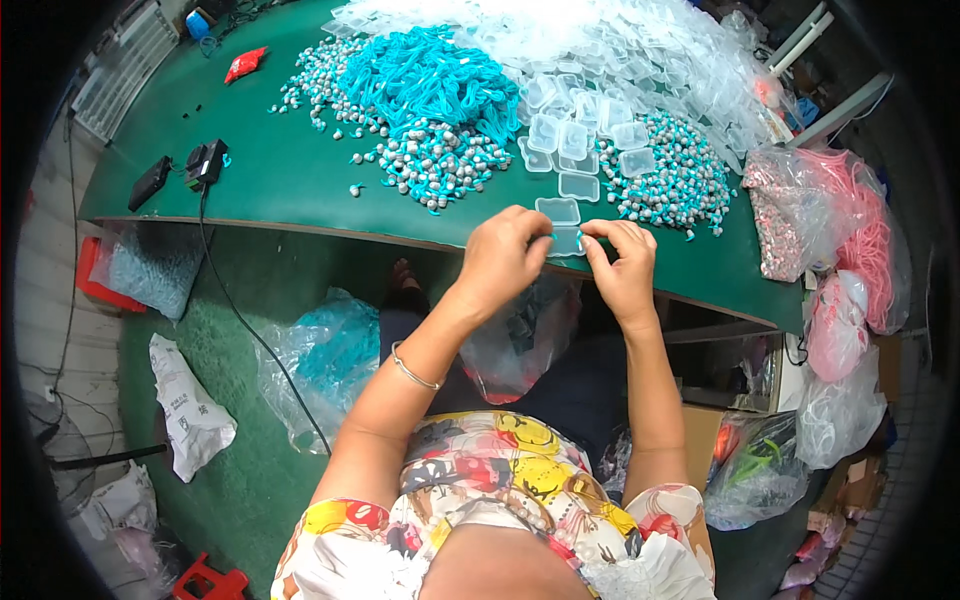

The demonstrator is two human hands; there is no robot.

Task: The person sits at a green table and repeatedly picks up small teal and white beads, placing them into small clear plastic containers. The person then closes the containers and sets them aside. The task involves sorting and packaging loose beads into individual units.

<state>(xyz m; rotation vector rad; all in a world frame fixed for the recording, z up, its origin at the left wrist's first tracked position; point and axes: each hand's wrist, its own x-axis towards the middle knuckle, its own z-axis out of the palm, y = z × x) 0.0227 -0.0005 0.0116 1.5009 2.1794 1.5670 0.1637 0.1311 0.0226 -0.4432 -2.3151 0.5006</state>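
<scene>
At the near edge of the green table, an open clear plastic case (558, 212) lies with its lid and tray side by side. My left hand (508, 250) is closed in a pinch at the case's left side, a small turquoise piece showing at its fingertips. From the right, my right hand (625, 262) pinches over the same case, with a bit of turquoise at its thumb and forefinger. What else the fingers cover is hidden. Beyond the hands lie a left pile (435, 165) and a right pile (670, 180) of small grey-and-turquoise pieces.
Turquoise cords (430, 80) are heaped on the green table (290, 170), beside a large mound of clear cases (640, 50). A black device (205, 163) trails a cable over the left edge. Bags of pink cord (850, 220) stand at right; a plastic bag (335, 350) lies below.
</scene>
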